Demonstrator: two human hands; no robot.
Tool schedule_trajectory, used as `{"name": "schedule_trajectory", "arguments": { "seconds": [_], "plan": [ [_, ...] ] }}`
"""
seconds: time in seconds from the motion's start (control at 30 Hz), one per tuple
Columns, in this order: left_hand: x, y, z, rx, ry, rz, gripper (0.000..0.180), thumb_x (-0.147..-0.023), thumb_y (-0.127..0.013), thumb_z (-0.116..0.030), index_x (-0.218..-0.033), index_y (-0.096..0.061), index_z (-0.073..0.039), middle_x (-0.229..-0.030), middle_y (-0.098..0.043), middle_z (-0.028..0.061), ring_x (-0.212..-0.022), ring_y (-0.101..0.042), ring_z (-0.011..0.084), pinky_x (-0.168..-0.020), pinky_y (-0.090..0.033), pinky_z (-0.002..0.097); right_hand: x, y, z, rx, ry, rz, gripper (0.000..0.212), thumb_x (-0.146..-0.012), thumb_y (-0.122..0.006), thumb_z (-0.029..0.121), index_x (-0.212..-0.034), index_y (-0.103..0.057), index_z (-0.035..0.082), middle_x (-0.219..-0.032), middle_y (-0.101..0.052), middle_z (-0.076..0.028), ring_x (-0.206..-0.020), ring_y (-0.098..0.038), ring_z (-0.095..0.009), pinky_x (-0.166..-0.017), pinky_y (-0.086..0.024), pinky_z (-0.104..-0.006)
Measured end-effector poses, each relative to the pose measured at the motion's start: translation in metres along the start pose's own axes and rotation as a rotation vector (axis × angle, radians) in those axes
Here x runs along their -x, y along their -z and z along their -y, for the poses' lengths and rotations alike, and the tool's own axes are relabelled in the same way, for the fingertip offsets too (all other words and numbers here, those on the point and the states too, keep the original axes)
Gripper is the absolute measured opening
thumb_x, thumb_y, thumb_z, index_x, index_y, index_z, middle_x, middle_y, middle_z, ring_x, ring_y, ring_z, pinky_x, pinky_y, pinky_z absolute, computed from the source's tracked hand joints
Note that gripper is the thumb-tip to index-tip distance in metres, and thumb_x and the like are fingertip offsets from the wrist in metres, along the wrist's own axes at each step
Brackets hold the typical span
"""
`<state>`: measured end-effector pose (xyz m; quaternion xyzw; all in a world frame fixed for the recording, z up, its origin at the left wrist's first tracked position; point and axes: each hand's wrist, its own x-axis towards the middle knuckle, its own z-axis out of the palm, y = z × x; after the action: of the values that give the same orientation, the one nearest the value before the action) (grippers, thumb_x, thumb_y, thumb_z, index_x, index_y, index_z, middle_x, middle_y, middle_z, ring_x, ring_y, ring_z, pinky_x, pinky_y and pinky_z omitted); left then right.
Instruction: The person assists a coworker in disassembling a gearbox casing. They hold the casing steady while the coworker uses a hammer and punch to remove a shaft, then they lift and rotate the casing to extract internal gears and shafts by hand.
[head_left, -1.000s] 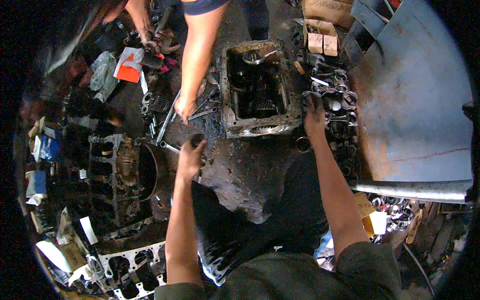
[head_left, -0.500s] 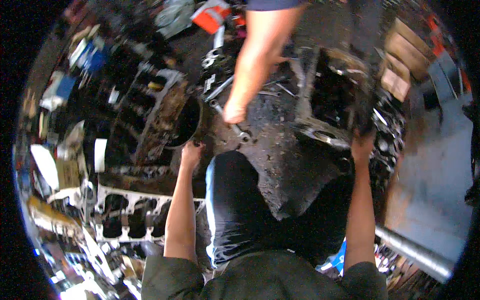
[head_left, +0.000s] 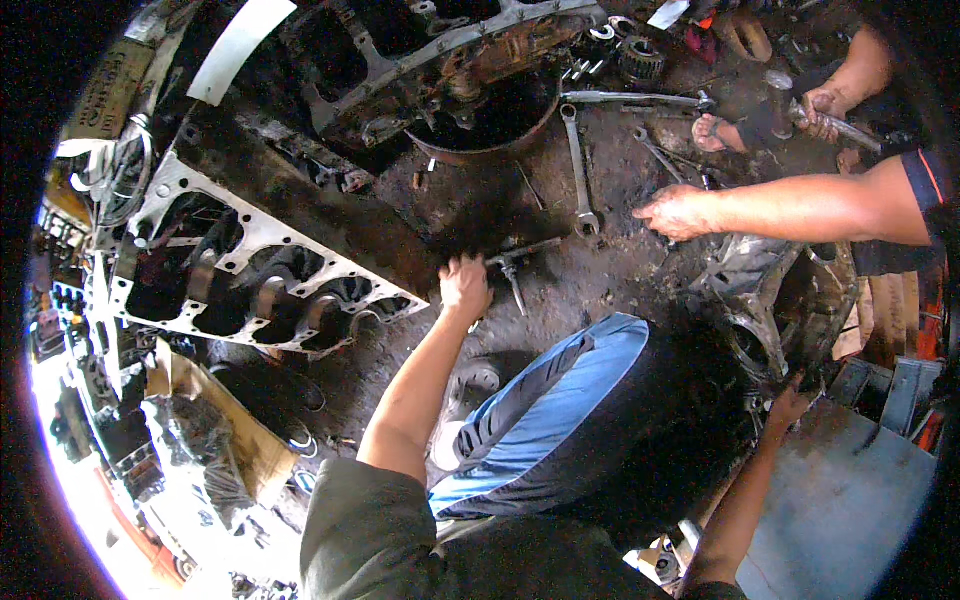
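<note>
My left hand [head_left: 465,288] reaches down to the dirty floor, fingers apart, beside the end of a T-handle wrench [head_left: 512,268]. Whether a fingertip touches the wrench I cannot tell. My right hand [head_left: 790,402] is at the near edge of a greasy metal housing [head_left: 762,325]; its fingers are dark and partly hidden. A combination wrench [head_left: 578,165] lies beyond the T-handle wrench. Another person's arm comes in from the right, its hand [head_left: 675,212] low over the floor. Farther back, a hand [head_left: 825,112] holds a hammer [head_left: 781,98].
An engine block [head_left: 255,225] with large bores lies at the left. A larger engine part with a round rim [head_left: 490,155] stands beyond it. A long ratchet [head_left: 640,98] and a gear [head_left: 641,60] lie at the back. A grey metal sheet [head_left: 840,500] is at the right.
The view has swung left. My left hand has left the round rim for the floor by the T-handle wrench. The other person's hand has come off the combination wrench.
</note>
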<state>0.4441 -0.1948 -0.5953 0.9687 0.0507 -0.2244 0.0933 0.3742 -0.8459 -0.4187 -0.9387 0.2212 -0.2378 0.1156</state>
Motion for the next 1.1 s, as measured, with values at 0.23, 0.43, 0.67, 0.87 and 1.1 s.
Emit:
{"name": "schedule_trajectory", "arguments": {
  "seconds": [0.23,0.43,0.67,0.87,1.1],
  "plan": [
    [-0.077,0.010,-0.002,-0.105,-0.288,0.483,0.044,-0.084,-0.051,-0.011,-0.126,-0.048,-0.001,-0.112,-0.063,0.0194,-0.103,-0.062,0.0363,-0.087,-0.050,0.0441,0.005,0.010,0.010,0.070,-0.058,0.052,0.061,-0.090,-0.057,0.043,-0.129,-0.047,-0.003,-0.130,-0.050,-0.024,-0.116,-0.049,-0.040,-0.098,-0.041,-0.0444],
    [-0.057,0.019,-0.022,0.090,-0.598,0.004,0.037,-0.085,-0.053,-0.015,-0.118,-0.049,0.001,-0.104,-0.062,0.0252,-0.098,-0.059,0.0431,-0.086,-0.049,0.0478,0.017,0.008,0.039,0.029,-0.037,-0.079,0.058,-0.091,-0.058,0.032,-0.132,-0.042,-0.005,-0.128,-0.052,-0.025,-0.116,-0.050,-0.040,-0.099,-0.040,-0.0438],
    [-0.056,0.116,-0.129,0.369,-0.530,-0.112,0.027,-0.090,-0.053,-0.020,-0.104,-0.051,0.003,-0.093,-0.060,0.0300,-0.090,-0.058,0.0454,-0.078,-0.047,0.0503,0.020,0.010,0.058,0.052,0.032,-0.100,0.054,-0.090,-0.059,0.032,-0.132,-0.044,0.000,-0.129,-0.050,-0.023,-0.118,-0.048,-0.040,-0.099,-0.039,-0.0435],
    [-0.054,0.162,-0.163,0.410,-0.688,-0.209,0.024,-0.085,-0.058,-0.013,-0.101,-0.052,0.004,-0.089,-0.060,0.0284,-0.086,-0.058,0.0455,-0.075,-0.047,0.0502,0.021,0.003,0.058,-0.122,-0.052,-0.101,0.062,-0.087,-0.062,0.035,-0.131,-0.041,-0.004,-0.128,-0.048,-0.027,-0.113,-0.051,-0.044,-0.096,-0.041,-0.0456],
    [-0.054,0.190,-0.206,0.328,-0.752,-0.195,0.024,-0.082,-0.060,-0.012,-0.099,-0.053,0.004,-0.089,-0.061,0.0274,-0.089,-0.059,0.0453,-0.076,-0.048,0.0492,0.021,0.002,0.063,0.130,-0.091,-0.126,0.064,-0.085,-0.063,0.034,-0.132,-0.040,-0.003,-0.127,-0.049,-0.026,-0.110,-0.052,-0.045,-0.093,-0.044,-0.0463]
  ]
}}
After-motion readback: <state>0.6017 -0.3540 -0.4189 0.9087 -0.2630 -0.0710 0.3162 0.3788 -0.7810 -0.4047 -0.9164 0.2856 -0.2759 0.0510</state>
